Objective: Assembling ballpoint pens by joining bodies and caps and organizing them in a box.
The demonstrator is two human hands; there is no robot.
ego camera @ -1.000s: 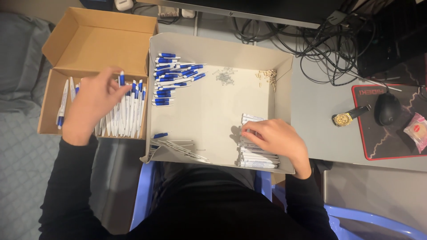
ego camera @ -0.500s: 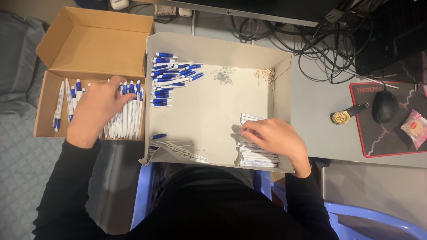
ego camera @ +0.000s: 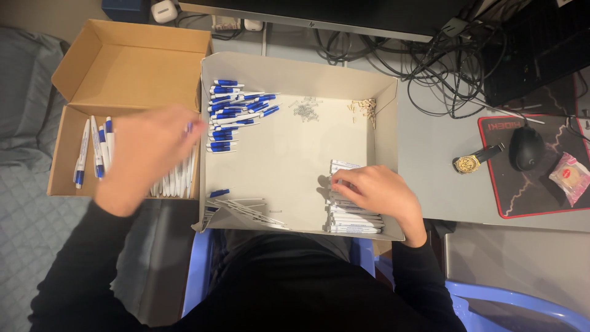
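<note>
My left hand (ego camera: 147, 154) is blurred with motion above the right side of a brown cardboard box (ego camera: 67, 154) that holds a row of white and blue pens (ego camera: 95, 150). I cannot tell if it holds anything. My right hand (ego camera: 378, 190) rests on a stack of thin white pen barrels (ego camera: 353, 218) in the front right corner of a shallow white tray box (ego camera: 384, 129). A heap of blue and white pen parts (ego camera: 233, 114) lies at the tray's back left. Small springs (ego camera: 304, 109) and small tan bits (ego camera: 364, 107) lie at its back.
Grey rods (ego camera: 246, 209) lie at the tray's front left. On the desk to the right are a gold wristwatch (ego camera: 470, 162), a black mouse (ego camera: 527, 147) on a red-edged mat, a wrapped snack (ego camera: 571, 175) and tangled cables (ego camera: 455, 67). A blue chair (ego camera: 510, 301) is below.
My left hand has moved right across the brown box toward the white tray, uncovering more pens at the box's left. My right hand has stayed on the stack.
</note>
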